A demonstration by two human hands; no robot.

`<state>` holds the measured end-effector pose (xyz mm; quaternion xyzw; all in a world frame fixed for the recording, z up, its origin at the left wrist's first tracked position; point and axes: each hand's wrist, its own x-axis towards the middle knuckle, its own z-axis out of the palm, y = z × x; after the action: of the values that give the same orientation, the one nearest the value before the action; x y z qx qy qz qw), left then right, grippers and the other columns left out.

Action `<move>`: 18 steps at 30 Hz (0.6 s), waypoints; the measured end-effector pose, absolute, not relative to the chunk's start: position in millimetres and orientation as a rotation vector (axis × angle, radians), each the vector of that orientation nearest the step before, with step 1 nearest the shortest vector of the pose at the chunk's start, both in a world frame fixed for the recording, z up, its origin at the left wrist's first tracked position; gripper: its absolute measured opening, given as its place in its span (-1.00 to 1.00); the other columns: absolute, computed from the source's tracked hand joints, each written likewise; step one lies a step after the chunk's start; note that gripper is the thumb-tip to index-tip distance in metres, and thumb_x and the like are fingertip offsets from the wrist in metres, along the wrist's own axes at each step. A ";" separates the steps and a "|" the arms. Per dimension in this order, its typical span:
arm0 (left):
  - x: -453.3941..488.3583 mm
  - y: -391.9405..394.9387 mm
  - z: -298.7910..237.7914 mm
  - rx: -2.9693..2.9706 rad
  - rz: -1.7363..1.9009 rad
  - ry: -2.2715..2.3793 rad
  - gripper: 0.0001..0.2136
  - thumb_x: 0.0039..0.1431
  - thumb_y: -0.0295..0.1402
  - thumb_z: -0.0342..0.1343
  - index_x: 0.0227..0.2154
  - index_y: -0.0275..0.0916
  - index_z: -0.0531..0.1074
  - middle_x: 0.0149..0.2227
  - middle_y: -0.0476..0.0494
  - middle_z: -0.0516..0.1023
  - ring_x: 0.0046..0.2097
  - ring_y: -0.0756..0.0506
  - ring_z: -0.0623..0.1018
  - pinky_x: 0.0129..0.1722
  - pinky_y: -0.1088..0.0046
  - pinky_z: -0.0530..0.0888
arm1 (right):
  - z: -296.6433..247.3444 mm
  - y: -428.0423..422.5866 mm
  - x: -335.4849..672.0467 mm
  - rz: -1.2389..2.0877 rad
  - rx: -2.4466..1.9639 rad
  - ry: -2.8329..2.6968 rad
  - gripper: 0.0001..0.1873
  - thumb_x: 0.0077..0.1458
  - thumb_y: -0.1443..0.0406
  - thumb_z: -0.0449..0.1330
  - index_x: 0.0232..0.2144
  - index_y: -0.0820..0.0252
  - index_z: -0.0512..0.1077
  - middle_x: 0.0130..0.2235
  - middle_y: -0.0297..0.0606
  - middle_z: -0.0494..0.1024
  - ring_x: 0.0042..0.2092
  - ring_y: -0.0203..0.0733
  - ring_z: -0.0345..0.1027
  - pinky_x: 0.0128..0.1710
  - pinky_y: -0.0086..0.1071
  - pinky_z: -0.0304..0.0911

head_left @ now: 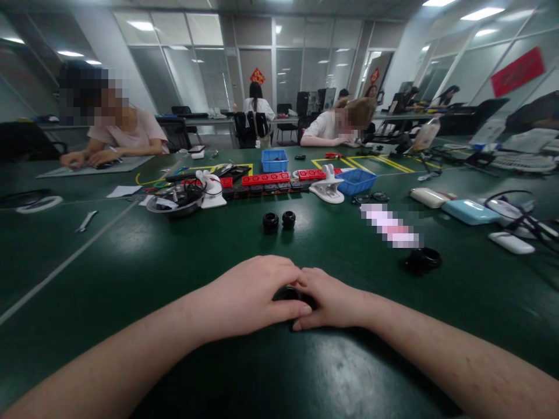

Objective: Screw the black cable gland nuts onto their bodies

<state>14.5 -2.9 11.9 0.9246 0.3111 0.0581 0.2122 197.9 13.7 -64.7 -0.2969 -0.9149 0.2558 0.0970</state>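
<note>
Near the front of the green table, my left hand (255, 291) and my right hand (334, 299) meet around a black round fitting (287, 294). The fingers of both hands curl about it, and only part of its dark, ring-like top shows between them. Just beyond my hands stand two small black ribbed fittings, a left one (271, 223) and a right one (289, 220), with open round tops. A larger black ring-shaped fitting (423, 260) rests off to the right.
Farther back are a metal bowl of cables (168, 210), white clamps (328, 189), red power strips (266, 178) and blue bins (275, 160). A wrench (86, 222) lies left; a light-blue case (470, 212) and cables lie right. Other people sit across the table.
</note>
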 end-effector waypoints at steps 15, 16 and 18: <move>21.3 -1.7 5.9 2.646 -0.100 0.907 -0.76 0.06 -0.46 0.14 -0.17 -0.16 0.43 -0.25 -0.07 0.44 -0.20 -0.08 0.43 -0.22 0.44 0.33 | -62.8 13.3 195.9 0.775 -0.894 -2.743 -0.62 -0.19 0.19 0.32 -0.25 0.15 0.42 -0.30 -0.29 0.43 -0.24 -0.19 0.24 -0.22 -0.33 0.08; 21.7 -2.4 5.5 2.645 -0.102 0.929 -0.75 0.07 -0.45 0.14 -0.16 -0.15 0.42 -0.25 -0.07 0.43 -0.21 -0.08 0.43 -0.24 0.44 0.33 | -62.8 13.3 196.0 0.774 -0.897 -2.744 -0.61 -0.19 0.18 0.32 -0.25 0.16 0.42 -0.30 -0.29 0.43 -0.24 -0.19 0.24 -0.22 -0.33 0.08; 22.8 -4.1 4.7 2.648 -0.107 0.976 -0.76 0.07 -0.42 0.13 -0.15 -0.15 0.42 -0.27 -0.06 0.42 -0.23 -0.09 0.43 -0.27 0.43 0.34 | -62.5 13.1 196.3 0.771 -0.902 -2.745 -0.59 -0.19 0.17 0.32 -0.23 0.16 0.41 -0.30 -0.28 0.43 -0.24 -0.18 0.24 -0.22 -0.32 0.09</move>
<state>22.8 -4.1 4.7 0.9258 0.3412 -0.0376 0.1581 196.3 13.1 -62.5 -0.3007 -0.9153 0.2572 0.0754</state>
